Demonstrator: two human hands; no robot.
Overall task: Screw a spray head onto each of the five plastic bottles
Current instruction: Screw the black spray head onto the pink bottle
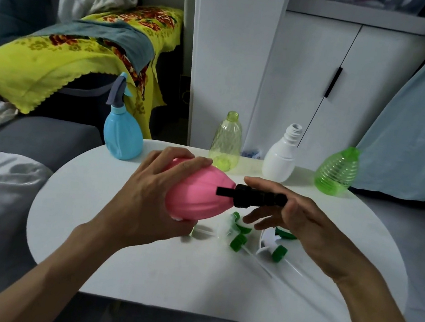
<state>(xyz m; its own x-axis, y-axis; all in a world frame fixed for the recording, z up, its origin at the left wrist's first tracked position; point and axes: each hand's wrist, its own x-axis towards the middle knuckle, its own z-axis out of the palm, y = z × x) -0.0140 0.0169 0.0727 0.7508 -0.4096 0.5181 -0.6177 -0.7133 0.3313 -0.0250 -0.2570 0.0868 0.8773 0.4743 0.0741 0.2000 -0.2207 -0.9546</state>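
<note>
My white worktop (pixel 162 276) is round at the ends. At its back stand a blue bottle (pixel 122 134) with a head on, a yellow bottle (pixel 226 142), a white bottle (pixel 280 156) and a green bottle (pixel 337 171). Loose spray heads (pixel 257 239) lie in the middle.

Left hand (pixel 154 196) grips the pink bottle (pixel 195 194); at its three o'clock, right hand (pixel 303 222) seemingly pinches the black spray head (pixel 252 197).
</note>
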